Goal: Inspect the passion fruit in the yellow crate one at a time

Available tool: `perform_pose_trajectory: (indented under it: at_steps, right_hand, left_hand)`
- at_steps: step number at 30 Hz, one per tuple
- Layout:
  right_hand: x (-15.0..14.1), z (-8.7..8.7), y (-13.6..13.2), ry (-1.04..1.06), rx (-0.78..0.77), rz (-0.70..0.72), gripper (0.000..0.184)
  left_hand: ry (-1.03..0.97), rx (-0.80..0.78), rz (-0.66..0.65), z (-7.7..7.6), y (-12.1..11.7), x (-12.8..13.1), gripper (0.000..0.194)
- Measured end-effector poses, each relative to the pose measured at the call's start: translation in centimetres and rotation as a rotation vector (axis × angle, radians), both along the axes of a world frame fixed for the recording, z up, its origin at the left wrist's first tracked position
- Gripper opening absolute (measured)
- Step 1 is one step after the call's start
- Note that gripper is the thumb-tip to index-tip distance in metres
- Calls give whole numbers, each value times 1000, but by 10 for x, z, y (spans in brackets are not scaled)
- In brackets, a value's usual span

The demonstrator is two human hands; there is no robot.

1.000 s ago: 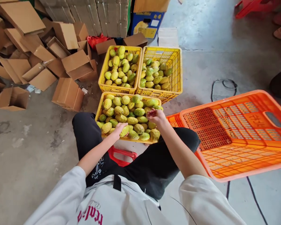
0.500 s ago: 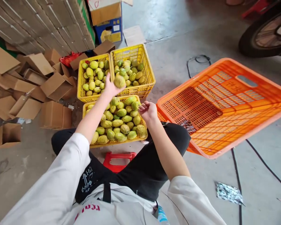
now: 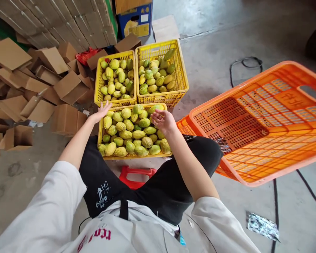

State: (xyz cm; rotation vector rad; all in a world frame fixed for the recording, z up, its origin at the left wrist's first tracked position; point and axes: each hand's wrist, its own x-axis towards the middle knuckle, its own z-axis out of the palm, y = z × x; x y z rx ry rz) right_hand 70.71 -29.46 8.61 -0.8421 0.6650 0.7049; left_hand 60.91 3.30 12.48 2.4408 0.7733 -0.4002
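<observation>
In front of my knees stands a yellow crate [image 3: 100, 137] full of oval yellow-green fruits [image 3: 138, 135], some with wrinkled skin. My left hand [image 3: 101, 112], fingers stretched out, is empty near that crate's back left corner. Over its right side my right hand [image 3: 163, 120] is open, palm turned up and fingers slightly curled, with nothing seen in it. Behind stand two more yellow crates, a left one [image 3: 96, 84] and a right one [image 3: 185, 75], both part filled with the same fruit. A blurred green fruit [image 3: 169, 53] shows against the right crate's far wall.
A large orange crate [image 3: 255, 72] leans tilted at my right. Brown cardboard boxes [image 3: 71, 88] lie heaped on the left, beside stacked flat cardboard [image 3: 89, 24]. A red stool [image 3: 137, 171] is between my legs. Black cables [image 3: 276, 203] and a shiny packet [image 3: 262, 226] lie on the floor.
My left hand has let go of a yellow-green fruit and drawn back to the left, toward me. My right hand has opened from a loose curl. The view has shifted slightly.
</observation>
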Motion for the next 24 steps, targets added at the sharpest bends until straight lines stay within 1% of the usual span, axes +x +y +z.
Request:
perform_pose_trajectory:
  at_steps: [1,2,4,8,10,11,13,16,18,21,23,24]
  right_hand:
    - [-1,-4,3,-8,-12,35,18]
    - [-2,-7,6,-14,-28,64,17]
    - [-5,-14,12,-12,-68,102,17]
    - [-9,-20,19,25,-144,129,22]
    - [-11,-19,20,40,-169,143,26]
    - [-12,-18,21,42,-180,154,27]
    - [-13,-17,21,34,-194,175,27]
    - [-14,-19,23,25,-208,201,24]
    - [-15,-24,25,40,-206,207,20]
    - [-16,-32,29,75,-205,224,20]
    - [-16,-34,31,86,-229,253,22]
    - [-16,-35,31,85,-246,269,22]
  left_hand:
    - [105,15,15,-9,-1,-8,136]
    - [185,23,-11,-17,-4,-15,138]
    - [268,42,-135,-30,-15,-27,138]
    - [213,39,-393,-56,-51,-46,132]
    - [219,5,-488,-71,-71,-53,127]
    - [226,-8,-518,-77,-80,-56,122]
    - [224,3,-510,-88,-94,-57,110]
    - [223,-1,-491,-93,-99,-51,106]
    - [238,-28,-500,-92,-94,-44,98]
    - [231,-86,-491,-89,-85,-31,66]
    - [208,-167,-405,-88,-78,-23,51]
    - [190,-227,-337,-87,-75,-20,48]
